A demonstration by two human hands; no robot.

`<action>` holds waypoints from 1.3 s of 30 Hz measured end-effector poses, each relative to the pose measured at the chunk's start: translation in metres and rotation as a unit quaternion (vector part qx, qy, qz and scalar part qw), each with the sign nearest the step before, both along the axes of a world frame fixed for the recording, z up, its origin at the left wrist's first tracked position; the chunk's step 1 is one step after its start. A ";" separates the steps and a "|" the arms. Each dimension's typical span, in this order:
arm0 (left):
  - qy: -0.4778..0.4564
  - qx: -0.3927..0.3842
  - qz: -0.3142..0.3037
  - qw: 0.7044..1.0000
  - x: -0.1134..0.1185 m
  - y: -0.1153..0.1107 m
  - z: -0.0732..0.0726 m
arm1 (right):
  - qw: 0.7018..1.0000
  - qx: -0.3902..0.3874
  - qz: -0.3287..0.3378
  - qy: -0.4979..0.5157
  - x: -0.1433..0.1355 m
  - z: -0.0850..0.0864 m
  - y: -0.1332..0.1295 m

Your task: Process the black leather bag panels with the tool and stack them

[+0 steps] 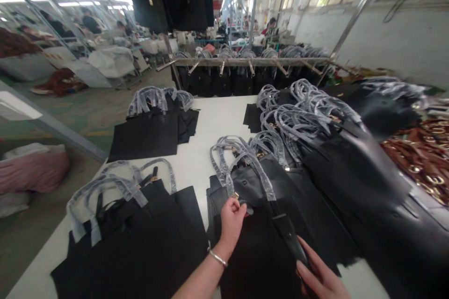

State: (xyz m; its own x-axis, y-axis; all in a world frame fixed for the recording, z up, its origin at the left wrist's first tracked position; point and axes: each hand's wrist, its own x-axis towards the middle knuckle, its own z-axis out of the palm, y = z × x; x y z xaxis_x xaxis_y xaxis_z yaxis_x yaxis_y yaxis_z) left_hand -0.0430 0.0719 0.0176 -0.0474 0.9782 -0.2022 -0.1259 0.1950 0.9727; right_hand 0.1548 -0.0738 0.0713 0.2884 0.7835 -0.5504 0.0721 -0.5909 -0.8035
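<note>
A black bag panel [259, 247] lies in front of me on the stack, with handles [261, 175] wrapped in clear plastic arching from its top edge. My left hand [232, 219], a bangle at its wrist, is closed in a pinch at the lower end of one handle, just below a gold metal fitting [235, 195]. A small dark piece with some red beside its fingertips cannot be made out. My right hand [321, 268] is closed around the lower end of a long black strap-like piece [288, 234], which slants up towards the other handle end.
Black bag panels with wrapped handles are stacked on the white table [224, 112] at left [140, 243], far left [143, 135] and right [354, 168]. Brown straps with gold rings [421, 154] lie far right. A metal rack [252, 61] with pegs stands behind; black bags [171, 0] hang above.
</note>
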 end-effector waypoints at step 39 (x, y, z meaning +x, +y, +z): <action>-0.165 -0.292 -0.019 0.942 -0.043 0.025 0.009 | 0.985 0.036 0.171 -0.009 -0.036 0.015 0.008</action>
State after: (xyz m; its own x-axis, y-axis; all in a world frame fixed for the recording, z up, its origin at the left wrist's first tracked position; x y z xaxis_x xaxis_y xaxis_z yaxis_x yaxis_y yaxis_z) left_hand -0.0857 0.0970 0.0266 0.1456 0.6949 -0.7043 -0.3855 0.6954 0.6065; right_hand 0.1192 -0.0654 0.0859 0.0108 0.8736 -0.4866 0.2707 -0.4710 -0.8396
